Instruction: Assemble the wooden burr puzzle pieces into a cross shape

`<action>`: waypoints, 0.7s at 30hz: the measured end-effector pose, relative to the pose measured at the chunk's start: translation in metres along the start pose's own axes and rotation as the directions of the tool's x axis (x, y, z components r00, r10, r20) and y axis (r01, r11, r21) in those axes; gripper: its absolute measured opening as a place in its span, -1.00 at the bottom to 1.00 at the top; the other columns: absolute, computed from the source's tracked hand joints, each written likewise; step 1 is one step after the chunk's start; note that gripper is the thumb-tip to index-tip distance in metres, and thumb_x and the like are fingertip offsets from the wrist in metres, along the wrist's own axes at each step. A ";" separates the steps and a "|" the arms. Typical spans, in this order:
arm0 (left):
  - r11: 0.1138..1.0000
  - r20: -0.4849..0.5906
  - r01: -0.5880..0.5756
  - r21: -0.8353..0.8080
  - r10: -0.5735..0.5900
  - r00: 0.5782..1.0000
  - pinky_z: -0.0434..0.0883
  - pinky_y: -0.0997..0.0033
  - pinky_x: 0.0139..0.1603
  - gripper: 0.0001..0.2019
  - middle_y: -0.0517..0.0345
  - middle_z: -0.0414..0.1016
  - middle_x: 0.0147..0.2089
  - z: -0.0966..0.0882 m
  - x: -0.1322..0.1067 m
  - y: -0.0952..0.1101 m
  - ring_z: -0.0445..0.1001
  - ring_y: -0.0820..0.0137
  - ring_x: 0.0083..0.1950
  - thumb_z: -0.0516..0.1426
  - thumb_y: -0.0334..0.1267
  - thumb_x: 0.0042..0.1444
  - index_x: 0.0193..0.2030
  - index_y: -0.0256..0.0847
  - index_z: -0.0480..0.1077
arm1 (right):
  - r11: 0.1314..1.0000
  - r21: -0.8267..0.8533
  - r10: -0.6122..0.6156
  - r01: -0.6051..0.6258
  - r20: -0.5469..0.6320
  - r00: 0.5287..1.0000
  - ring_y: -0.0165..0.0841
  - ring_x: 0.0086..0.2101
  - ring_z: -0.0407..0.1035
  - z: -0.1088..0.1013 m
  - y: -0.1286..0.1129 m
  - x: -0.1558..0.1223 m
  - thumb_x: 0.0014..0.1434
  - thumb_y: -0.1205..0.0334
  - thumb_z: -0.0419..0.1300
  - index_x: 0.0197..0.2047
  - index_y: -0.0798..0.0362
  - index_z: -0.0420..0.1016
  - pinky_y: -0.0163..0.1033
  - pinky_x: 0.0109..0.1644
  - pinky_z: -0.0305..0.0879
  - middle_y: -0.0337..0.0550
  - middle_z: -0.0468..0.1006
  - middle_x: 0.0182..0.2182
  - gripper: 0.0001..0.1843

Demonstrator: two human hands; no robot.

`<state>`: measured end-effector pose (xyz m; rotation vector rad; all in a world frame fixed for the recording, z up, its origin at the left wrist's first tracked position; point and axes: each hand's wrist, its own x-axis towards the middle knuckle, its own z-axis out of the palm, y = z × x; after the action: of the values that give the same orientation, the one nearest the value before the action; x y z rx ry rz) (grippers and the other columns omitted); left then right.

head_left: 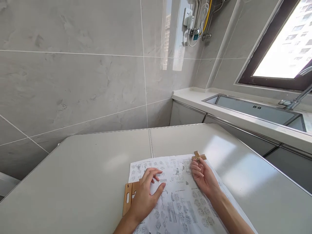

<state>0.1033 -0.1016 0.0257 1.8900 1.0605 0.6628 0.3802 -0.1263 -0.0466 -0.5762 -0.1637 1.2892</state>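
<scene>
A large white sheet point(175, 198) printed with small diagrams lies on the table. My left hand point(147, 195) is over its left part, fingers apart and curved, with nothing between them. Partly under that hand is a flat wooden piece point(128, 198) marked "2", with slots cut in it; the rest of it is hidden. My right hand point(204, 178) is at the sheet's far right corner. Its fingers are closed on a small cross-shaped wooden piece point(198, 156) with a dark mark, its lower part covered by the fingertips.
The white table point(85, 182) has a seam down its middle and reaches toward a grey tiled wall point(73, 81). To the right is a counter with a sink point(243, 109) and a faucet point(294, 102), below a window point(280, 45). Cables and pipes point(196, 29) hang in the corner.
</scene>
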 end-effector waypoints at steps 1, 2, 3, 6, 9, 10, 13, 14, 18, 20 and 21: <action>1.000 0.007 -0.010 0.019 0.010 1.000 0.55 0.20 0.09 -0.71 0.06 0.47 0.20 0.000 0.000 0.000 0.53 0.24 0.06 0.15 -0.03 0.39 0.18 0.05 0.48 | 0.999 0.031 -0.008 0.008 -0.007 1.000 -0.57 -0.61 0.19 -0.001 -0.001 0.001 0.35 0.25 0.32 -0.19 -0.02 0.30 -0.63 -0.69 0.24 -0.42 0.22 -0.48 -0.78; 0.999 0.012 -0.022 0.039 0.021 1.000 0.55 0.19 0.11 -0.73 0.07 0.47 0.21 -0.001 0.000 -0.001 0.53 0.23 0.07 0.14 -0.05 0.40 0.17 0.06 0.48 | 0.998 0.067 -0.011 0.012 -0.015 1.000 -0.58 -0.62 0.20 -0.002 -0.002 0.002 0.36 0.26 0.31 -0.19 -0.02 0.30 -0.63 -0.70 0.24 -0.42 0.22 -0.48 -0.79; 0.998 0.018 -0.036 0.059 0.035 0.999 0.55 0.18 0.12 -0.74 0.07 0.47 0.22 -0.001 0.000 -0.001 0.53 0.23 0.09 0.13 -0.07 0.40 0.16 0.06 0.48 | 0.995 0.102 -0.012 0.014 -0.022 1.000 -0.58 -0.62 0.20 -0.003 -0.003 0.003 0.37 0.27 0.30 -0.18 -0.02 0.29 -0.63 -0.70 0.25 -0.42 0.22 -0.48 -0.80; 0.990 0.032 -0.087 0.110 0.084 0.996 0.53 0.15 0.19 -0.75 0.10 0.48 0.23 -0.007 0.001 -0.003 0.52 0.21 0.15 0.12 -0.11 0.41 0.15 0.06 0.49 | 0.986 0.168 -0.019 0.024 -0.035 0.999 -0.57 -0.62 0.23 -0.004 -0.005 0.004 0.39 0.29 0.28 -0.17 -0.01 0.29 -0.61 -0.70 0.27 -0.42 0.24 -0.47 -0.81; 0.978 0.036 -0.099 0.183 0.094 0.995 0.56 0.13 0.14 -0.74 0.11 0.47 0.26 -0.018 0.000 -0.006 0.56 0.20 0.10 0.12 -0.09 0.41 0.16 0.08 0.49 | 0.978 0.204 -0.025 0.033 -0.042 0.999 -0.57 -0.61 0.25 -0.005 -0.008 0.005 0.40 0.29 0.27 -0.17 0.00 0.28 -0.59 -0.70 0.29 -0.41 0.25 -0.46 -0.81; 0.972 0.036 -0.095 0.213 0.090 0.995 0.58 0.13 0.10 -0.73 0.11 0.46 0.27 -0.024 -0.001 -0.008 0.57 0.20 0.07 0.11 -0.09 0.41 0.17 0.08 0.49 | 0.977 0.211 -0.026 0.034 -0.043 0.999 -0.56 -0.61 0.25 -0.005 -0.009 0.005 0.40 0.29 0.27 -0.18 -0.01 0.28 -0.59 -0.70 0.29 -0.41 0.25 -0.46 -0.80; 0.945 0.018 -0.132 0.301 0.132 0.991 0.51 0.05 0.26 -0.72 0.08 0.47 0.27 -0.042 -0.010 -0.017 0.49 0.13 0.26 0.14 -0.10 0.39 0.17 0.07 0.50 | 0.975 0.218 -0.025 0.033 -0.042 0.999 -0.57 -0.62 0.24 -0.004 -0.010 0.005 0.41 0.28 0.26 -0.20 -0.01 0.27 -0.59 -0.72 0.27 -0.42 0.25 -0.47 -0.79; 0.936 0.022 -0.138 0.324 0.138 0.990 0.49 0.03 0.29 -0.71 0.06 0.47 0.28 -0.049 -0.015 -0.022 0.44 0.10 0.32 0.15 -0.09 0.38 0.19 0.06 0.49 | 0.976 0.217 -0.024 0.032 -0.040 0.999 -0.57 -0.62 0.23 -0.003 -0.010 0.004 0.41 0.27 0.27 -0.20 -0.01 0.27 -0.60 -0.72 0.26 -0.43 0.24 -0.47 -0.79; 0.907 0.035 -0.123 0.403 0.119 0.992 0.43 -0.11 0.38 -0.48 0.02 0.40 0.40 -0.066 -0.037 -0.043 0.35 -0.02 0.42 0.28 -0.01 0.26 0.34 0.08 0.40 | 0.982 0.190 -0.009 0.012 -0.019 1.000 -0.58 -0.62 0.19 0.002 -0.004 0.000 0.36 0.23 0.33 -0.22 0.00 0.28 -0.61 -0.71 0.23 -0.45 0.21 -0.49 -0.75; 0.893 0.044 -0.137 0.429 0.131 0.990 0.39 -0.17 0.41 -0.29 0.00 0.32 0.48 -0.069 -0.047 -0.053 0.29 -0.09 0.47 0.35 -0.04 0.17 0.45 0.10 0.29 | 0.988 0.157 0.013 -0.012 -0.003 1.000 -0.58 -0.62 0.18 0.007 0.002 -0.003 0.33 0.23 0.36 -0.24 0.00 0.30 -0.60 -0.71 0.22 -0.45 0.21 -0.49 -0.73; 0.890 0.054 -0.144 0.433 0.134 0.990 0.37 -0.19 0.43 -0.21 -0.01 0.28 0.51 -0.070 -0.051 -0.057 0.25 -0.12 0.50 0.37 -0.08 0.15 0.50 0.11 0.22 | 0.990 0.136 0.026 -0.026 0.006 1.000 -0.57 -0.61 0.17 0.009 0.005 -0.005 0.31 0.23 0.38 -0.24 0.00 0.30 -0.59 -0.71 0.21 -0.45 0.21 -0.50 -0.72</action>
<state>0.0014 -0.1009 0.0093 2.3741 1.1354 0.5076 0.3710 -0.1273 -0.0403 -0.4605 -0.0715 1.3161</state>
